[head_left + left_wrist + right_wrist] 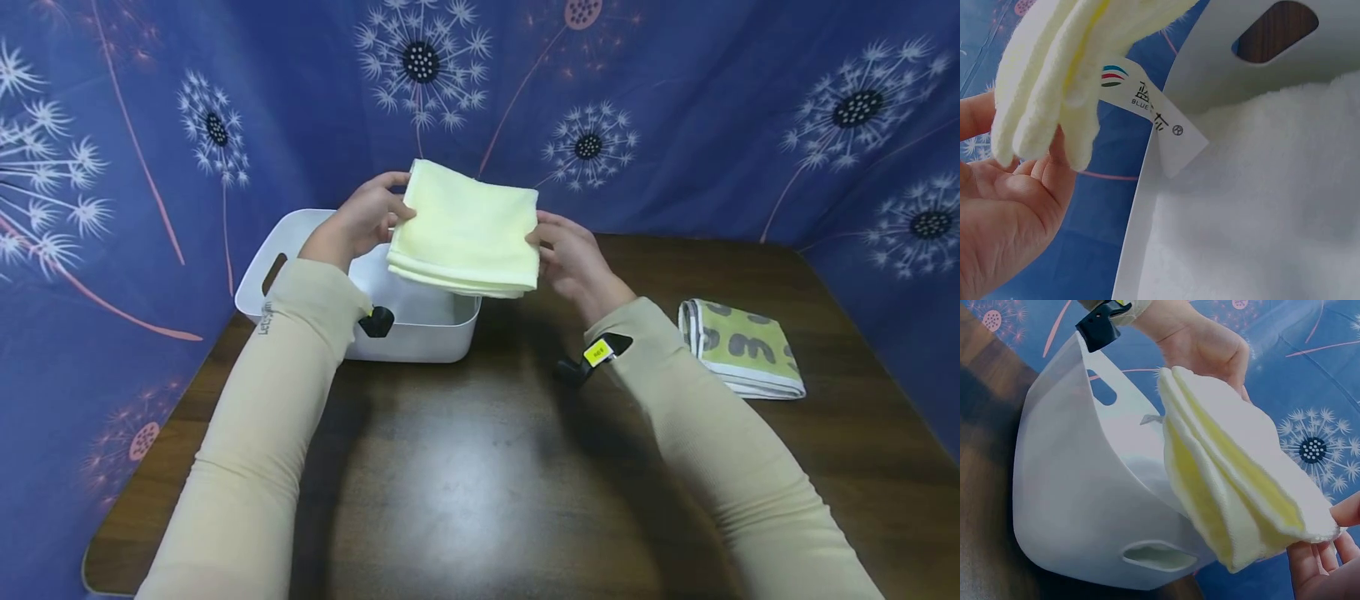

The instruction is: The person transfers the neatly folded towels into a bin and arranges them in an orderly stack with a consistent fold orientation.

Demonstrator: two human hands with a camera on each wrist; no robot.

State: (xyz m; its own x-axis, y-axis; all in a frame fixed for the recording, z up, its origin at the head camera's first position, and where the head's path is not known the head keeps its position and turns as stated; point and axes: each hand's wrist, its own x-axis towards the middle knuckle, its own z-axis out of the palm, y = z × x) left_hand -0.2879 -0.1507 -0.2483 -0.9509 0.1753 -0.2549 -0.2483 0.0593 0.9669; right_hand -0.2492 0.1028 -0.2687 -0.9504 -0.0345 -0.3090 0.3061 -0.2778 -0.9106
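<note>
A folded pale yellow towel is held up above the white bin, its layers stacked. My left hand pinches its left edge, thumb in front. At the opposite edge my right hand pinches it between thumb and fingers. From the towel's folds a white printed label hangs in the left wrist view. Inside the bin lies a fuzzy white cloth, seen below the label. The right wrist view shows the towel's folded layers fanned slightly apart over the bin's rim.
On the right of the brown wooden table lies another folded towel, green with grey patterns and white edges. The bin has oval handle holes. A blue curtain with dandelion prints hangs behind and beside the table.
</note>
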